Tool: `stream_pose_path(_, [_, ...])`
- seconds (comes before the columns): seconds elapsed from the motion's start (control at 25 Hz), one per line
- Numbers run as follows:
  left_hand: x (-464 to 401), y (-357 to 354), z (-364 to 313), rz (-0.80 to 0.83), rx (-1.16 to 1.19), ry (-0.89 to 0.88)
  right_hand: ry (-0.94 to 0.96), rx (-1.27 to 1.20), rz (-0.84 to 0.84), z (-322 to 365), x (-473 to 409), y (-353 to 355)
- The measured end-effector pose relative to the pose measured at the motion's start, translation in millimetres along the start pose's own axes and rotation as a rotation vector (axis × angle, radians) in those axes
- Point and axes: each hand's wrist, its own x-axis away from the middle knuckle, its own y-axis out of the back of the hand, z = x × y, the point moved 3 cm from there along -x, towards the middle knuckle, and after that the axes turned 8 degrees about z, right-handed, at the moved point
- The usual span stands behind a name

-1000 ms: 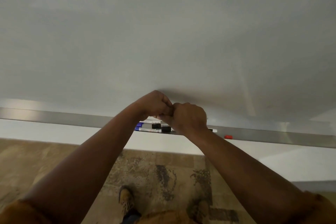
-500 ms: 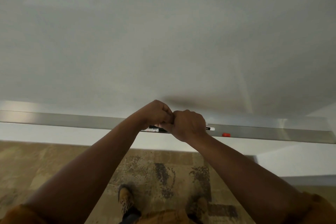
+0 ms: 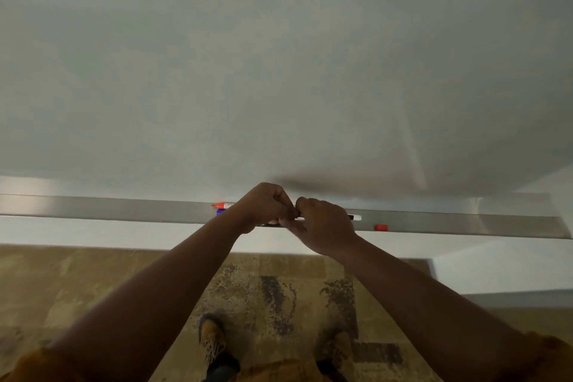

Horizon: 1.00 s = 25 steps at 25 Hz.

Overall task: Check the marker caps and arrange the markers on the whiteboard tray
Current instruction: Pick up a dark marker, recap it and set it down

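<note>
My left hand [image 3: 266, 206] and my right hand [image 3: 322, 226] meet fist to fist over the grey whiteboard tray [image 3: 124, 209]. Between them they grip a white marker [image 3: 355, 217], whose far end sticks out to the right of my right hand. The middle of that marker and its cap are hidden by my fingers. Left of my left hand, a red-capped marker [image 3: 220, 205] and a blue-capped marker [image 3: 220, 211] lie on the tray, mostly covered by my wrist. A loose red cap [image 3: 381, 228] lies on the tray to the right.
The whiteboard [image 3: 279, 71] fills the upper view, with a white wall strip below the tray. Patterned brown carpet [image 3: 93, 282] and my two shoes [image 3: 212, 335] show underneath. The tray runs on to both sides.
Both hands have dropped lower, down to the tray, still clasped on the marker. The view has shifted so the red-capped and blue-capped markers show left of my left wrist.
</note>
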Motion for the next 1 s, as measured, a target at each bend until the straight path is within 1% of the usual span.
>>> stream_pose_path(0.12, [-3, -8, 4, 0.031, 0.045, 0.04, -0.09, 0.062, 0.021, -2, 1, 0])
stream_pose_path(0.24, [-7, -14, 5, 0.03, -0.007, 0.028, -0.092, 0.083, 0.057, -14, -2, -8])
stream_pose_path(0.32, [-11, -19, 10, -0.016, -0.136, -0.002, -0.033, 0.065, 0.076, -30, 1, -20])
stream_pose_path(0.4, [-14, -22, 18, -0.075, -0.336, -0.021, 0.018, 0.089, 0.093, -54, 6, -36])
stream_pose_path(0.48, [-18, -25, 28, -0.099, -0.487, -0.04, 0.008, 0.148, 0.098, -78, 13, -47])
stream_pose_path(0.6, [-21, -30, 41, -0.135, -0.6, -0.044, -0.024, 0.156, 0.099, -99, 18, -54])
stream_pose_path(0.8, [-23, -34, 49, -0.205, -0.611, -0.092, -0.007, 0.086, 0.032, -103, 17, -55])
stream_pose_path(1.0, [-23, -33, 52, -0.261, -0.65, -0.096, 0.049, 0.053, 0.088, -104, 15, -56])
